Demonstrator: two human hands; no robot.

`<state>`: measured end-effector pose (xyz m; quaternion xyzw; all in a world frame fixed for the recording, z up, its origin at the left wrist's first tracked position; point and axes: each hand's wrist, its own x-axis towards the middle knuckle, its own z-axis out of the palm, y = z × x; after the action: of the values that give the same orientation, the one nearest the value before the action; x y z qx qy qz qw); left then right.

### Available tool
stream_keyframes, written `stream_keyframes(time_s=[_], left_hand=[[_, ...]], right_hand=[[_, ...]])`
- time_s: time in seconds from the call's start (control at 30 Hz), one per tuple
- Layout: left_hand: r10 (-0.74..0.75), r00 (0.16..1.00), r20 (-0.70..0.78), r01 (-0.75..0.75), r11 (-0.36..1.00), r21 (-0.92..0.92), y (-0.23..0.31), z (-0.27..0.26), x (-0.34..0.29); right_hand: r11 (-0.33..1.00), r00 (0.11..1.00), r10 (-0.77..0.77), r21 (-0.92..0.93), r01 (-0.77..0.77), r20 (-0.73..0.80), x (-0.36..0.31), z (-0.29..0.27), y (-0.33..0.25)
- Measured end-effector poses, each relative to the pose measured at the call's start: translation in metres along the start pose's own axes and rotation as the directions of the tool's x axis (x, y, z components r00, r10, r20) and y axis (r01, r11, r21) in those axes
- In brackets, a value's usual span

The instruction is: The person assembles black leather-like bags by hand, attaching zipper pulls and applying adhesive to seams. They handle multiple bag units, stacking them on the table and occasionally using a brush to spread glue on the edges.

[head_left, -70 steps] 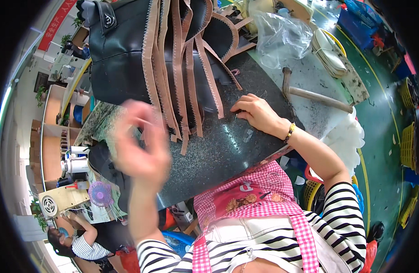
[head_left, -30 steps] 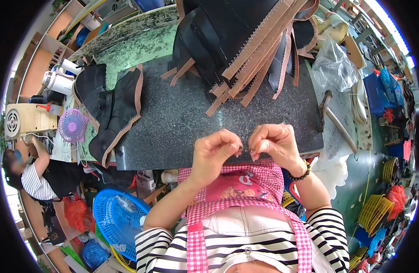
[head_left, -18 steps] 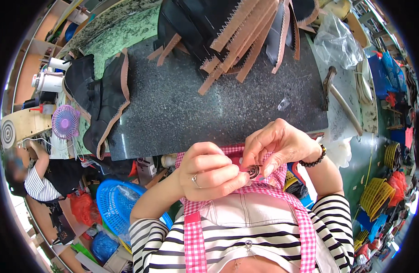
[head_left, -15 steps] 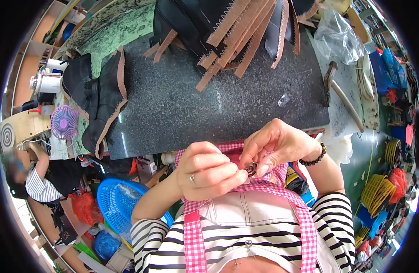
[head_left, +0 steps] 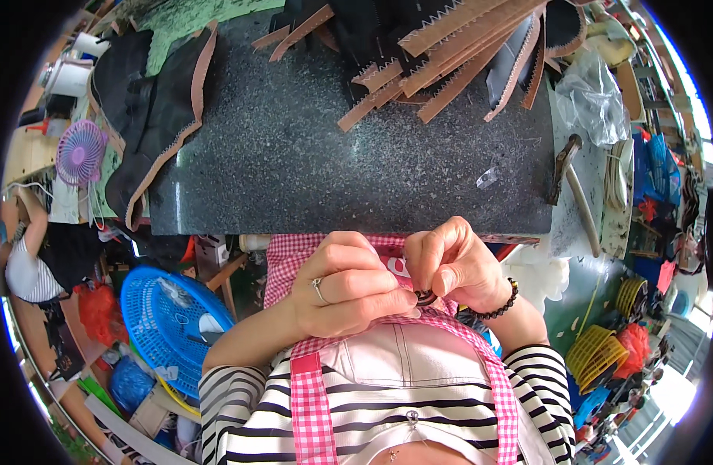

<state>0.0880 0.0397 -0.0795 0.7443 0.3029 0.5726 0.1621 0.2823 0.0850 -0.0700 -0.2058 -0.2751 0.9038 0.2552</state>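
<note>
My left hand [head_left: 345, 287], a ring on one finger, is closed, with its fingertips pinching a small dark coiled piece [head_left: 426, 298]. From the other side my right hand [head_left: 461, 267] grips the same piece between thumb and fingers. Both hands meet in front of my chest, just off the near edge of a dark speckled stone slab [head_left: 318, 170]. The coil is partly covered by fingertips, so its exact kind cannot be made out. A pink checked apron [head_left: 291, 263] lies behind the hands.
Black leather pieces with zigzag brown edges [head_left: 159, 116] lie on the slab's left, more with brown strips [head_left: 465, 58] at its far side. A hammer [head_left: 581, 194] and clear plastic bag [head_left: 593, 97] are right. A purple fan [head_left: 81, 153], blue basket [head_left: 136, 310] and another person [head_left: 35, 267] are left.
The whole view has shifted, so the bench sits higher in the picture. Both hands keep hold of the small coil, and its angle between the fingertips has changed slightly.
</note>
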Motion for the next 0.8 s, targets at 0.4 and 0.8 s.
stream_keyframes(time_s=[0.4, 0.8], left_hand=[[-0.192, 0.981, 0.002, 0.189, 0.965, -0.182, 0.002, -0.007, 0.007], [-0.263, 0.906, 0.333, 0.419, 0.673, -0.609, -0.007, -0.021, 0.014]], right_hand=[[-0.084, 0.716, -0.524, -0.865, 0.495, 0.461, -0.009, 0.020, -0.018], [0.324, 0.797, -0.485, -0.773, 0.546, 0.361, -0.007, 0.017, -0.011]])
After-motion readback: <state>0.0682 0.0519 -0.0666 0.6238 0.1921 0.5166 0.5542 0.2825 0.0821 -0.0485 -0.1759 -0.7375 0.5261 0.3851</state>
